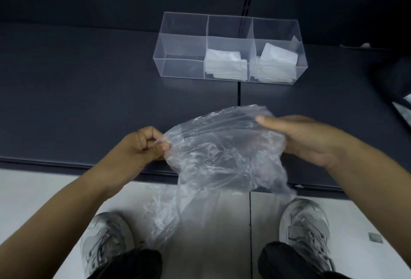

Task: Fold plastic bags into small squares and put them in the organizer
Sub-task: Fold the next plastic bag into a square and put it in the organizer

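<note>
Left hand (146,145) pinches one edge of an unfolded bag (222,149); right hand (311,140) holds the other, thumb on top. Beyond them, organizer (182,40) already has squares (224,60) in two compartments.

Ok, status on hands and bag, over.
Left hand pinches plastic bag edge; right hand holds other side. Bag crumpled, not yet folded. Nothing seen blocking organizer; left compartment empty.
</note>
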